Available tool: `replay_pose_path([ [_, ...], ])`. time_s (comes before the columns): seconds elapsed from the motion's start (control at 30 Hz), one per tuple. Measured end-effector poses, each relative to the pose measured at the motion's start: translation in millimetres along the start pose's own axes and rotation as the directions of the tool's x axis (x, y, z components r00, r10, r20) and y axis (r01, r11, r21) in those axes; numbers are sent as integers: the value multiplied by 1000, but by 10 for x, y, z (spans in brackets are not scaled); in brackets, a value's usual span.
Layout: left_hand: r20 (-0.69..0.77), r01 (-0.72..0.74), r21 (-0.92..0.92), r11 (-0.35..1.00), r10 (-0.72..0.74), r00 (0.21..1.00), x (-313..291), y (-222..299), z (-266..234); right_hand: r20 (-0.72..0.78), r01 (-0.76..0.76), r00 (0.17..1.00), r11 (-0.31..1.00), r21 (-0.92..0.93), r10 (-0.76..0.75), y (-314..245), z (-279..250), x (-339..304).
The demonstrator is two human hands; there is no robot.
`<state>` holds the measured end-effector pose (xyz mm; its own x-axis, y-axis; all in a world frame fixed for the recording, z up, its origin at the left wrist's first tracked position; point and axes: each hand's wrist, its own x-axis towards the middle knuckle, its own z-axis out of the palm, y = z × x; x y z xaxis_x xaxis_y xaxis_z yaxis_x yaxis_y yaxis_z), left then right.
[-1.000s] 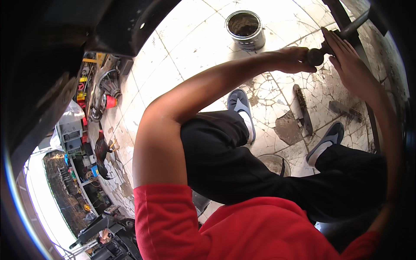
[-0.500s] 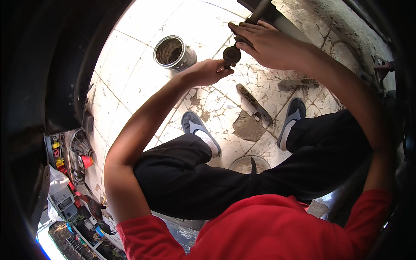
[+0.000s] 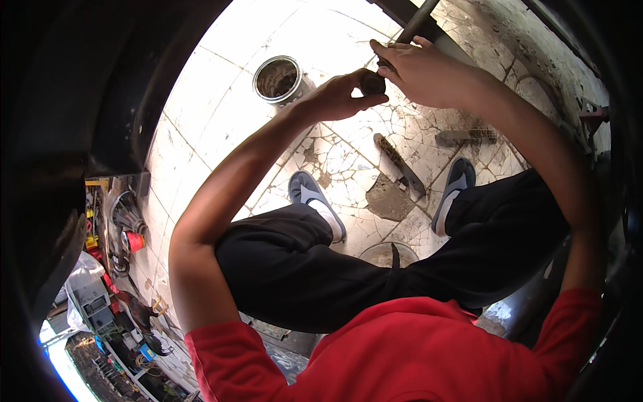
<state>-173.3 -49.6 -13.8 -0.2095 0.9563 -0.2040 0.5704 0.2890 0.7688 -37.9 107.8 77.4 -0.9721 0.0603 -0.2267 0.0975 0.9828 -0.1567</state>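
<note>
A dark metal rod (image 3: 416, 23) slopes down from the top edge and ends in a round, knob-like joint (image 3: 373, 84). My left hand (image 3: 341, 97) grips this joint, its fingers behind and the thumb stretched along the near side. Just up the rod, my right hand (image 3: 429, 72) lies across it from the right, with long fingers over the top and the thumb on the near side. The stretch of rod under my right palm is hidden. Left of my hands, an open metal can (image 3: 281, 79) with brown, pasty-looking stuff inside stands on the floor.
Two wire brushes, one nearer (image 3: 400, 164) and one to the right (image 3: 465, 137), lie on the cracked tile floor (image 3: 348, 151). A round container (image 3: 385, 253) sits between my legs. Dark bodywork (image 3: 107, 87) looms at left; tools and a red-ended part (image 3: 134, 241) lie beyond it.
My left hand has moved up and right, and its fingers now wrap the round joint that showed more fully before. My right hand keeps its place on the rod. The view has shifted slightly.
</note>
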Motion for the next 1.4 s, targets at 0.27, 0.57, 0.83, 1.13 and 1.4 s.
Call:
replay_pose_path([
  [0.27,-10,28,53,998,-28,1000,-53,139,-15,41,-1,999,999,35,0,-2,-57,39],
  [0.57,49,35,-53,998,-32,998,22,57,49,-46,9,999,1000,-14,-10,40,89,55],
  [0.83,88,78,-108,991,-68,994,59,52,25,-141,70,987,996,-50,-77,84,154,34],
  [1.13,173,315,128,940,-334,927,6,524,-223,-54,54,997,993,-100,-60,97,130,69],
  [1.4,171,212,-128,969,-189,967,136,-24,-4,-70,101,992,989,-105,-109,145,103,63],
])
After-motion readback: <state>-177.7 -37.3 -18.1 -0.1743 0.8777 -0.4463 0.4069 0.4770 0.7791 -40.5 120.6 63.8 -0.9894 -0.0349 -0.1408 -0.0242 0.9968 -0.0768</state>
